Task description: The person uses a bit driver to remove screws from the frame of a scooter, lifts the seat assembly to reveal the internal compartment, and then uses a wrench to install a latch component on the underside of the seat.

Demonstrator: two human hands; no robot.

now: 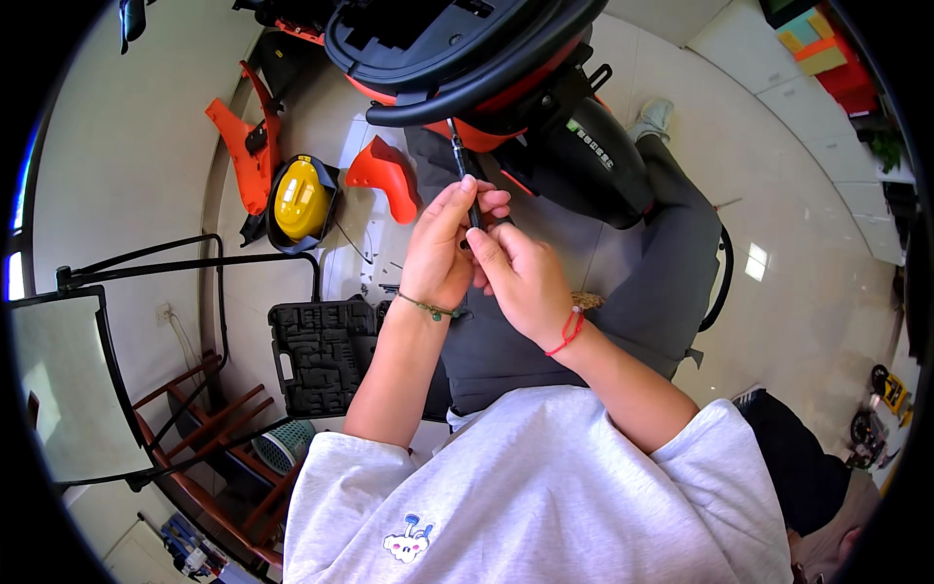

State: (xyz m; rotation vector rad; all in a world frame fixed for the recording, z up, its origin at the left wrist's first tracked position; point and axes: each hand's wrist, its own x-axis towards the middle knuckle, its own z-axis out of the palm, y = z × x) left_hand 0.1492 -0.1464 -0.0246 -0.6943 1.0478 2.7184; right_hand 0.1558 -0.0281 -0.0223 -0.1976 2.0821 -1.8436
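Both hands grip a slim black tool [463,165] with a metal shaft, its tip up at the underside of a black and orange machine [467,54] with a curved black rim. My left hand [443,243] is closed on the tool, thumb along it. My right hand [516,273] is just below and right of it, fingers curled on the tool's lower part, partly hiding it. A black cylindrical housing [593,161] hangs from the machine to the right, over my grey-trousered legs.
Loose orange panels [379,175], a yellow-topped black part [299,200], an open black tool case [316,355] and small pieces lie left. Beside them stand a framed board [68,389] and wooden chairs [175,419]. Cabinets [808,127] line the right; another person's dark-clothed leg [788,462] is lower right.
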